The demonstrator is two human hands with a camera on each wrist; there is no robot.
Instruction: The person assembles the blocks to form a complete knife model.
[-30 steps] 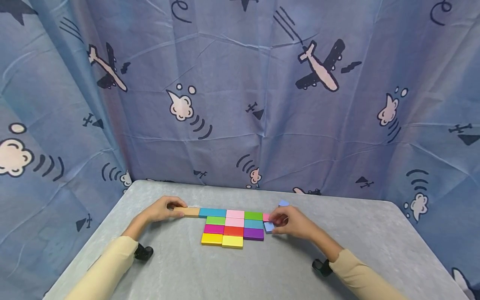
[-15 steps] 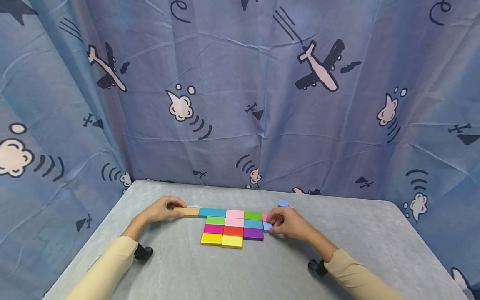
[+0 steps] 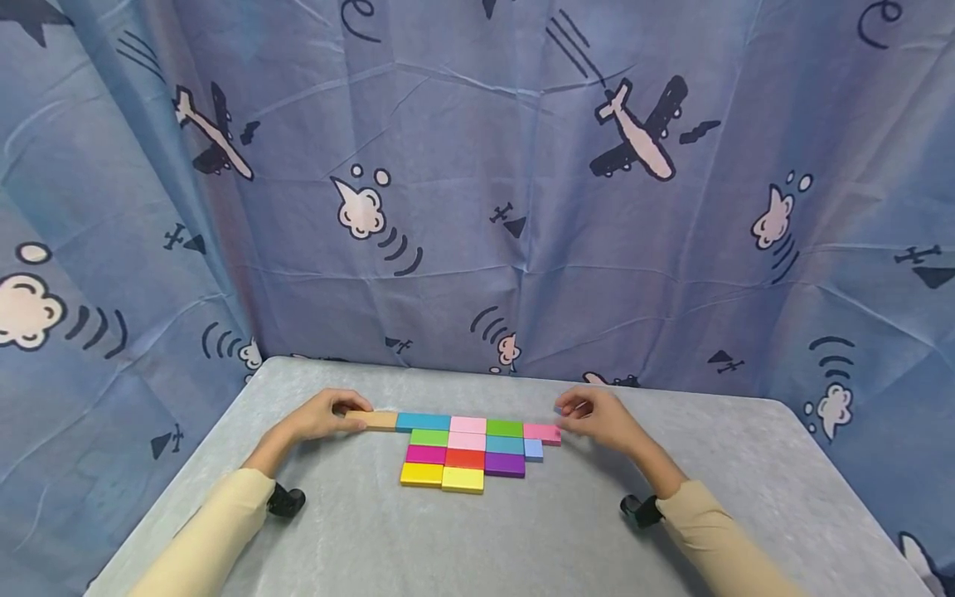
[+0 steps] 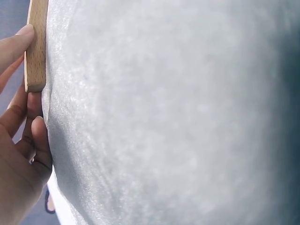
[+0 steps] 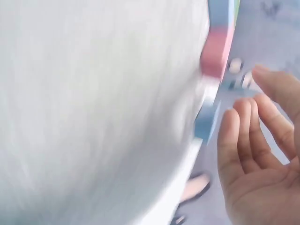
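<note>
Flat coloured blocks lie edge to edge on the table. My left hand (image 3: 328, 414) is at the left end of the back row, with thumb and fingers on either side of the plain wooden block (image 4: 35, 51). A teal block (image 3: 424, 423) adjoins it. At the row's right end lies a pink block (image 3: 542, 434), with a small light blue block (image 3: 533, 450) in front of it, against the teal and purple blocks. My right hand (image 3: 603, 419) is just right of the pink block, fingers loosely bent around nothing. Another blue block (image 5: 206, 119) lies near these fingers, mostly hidden in the head view.
Shorter rows in front hold green, magenta, red, purple (image 3: 504, 465) and yellow (image 3: 462, 480) blocks. A grey cloth covers the table (image 3: 418, 547). Behind it hangs a blue curtain (image 3: 448, 315) printed with planes. Each wrist wears a black camera.
My right hand has pushed the small blue block left against the others, let go of it, and moved back and right towards the other blue block. My left hand has stayed put.
</note>
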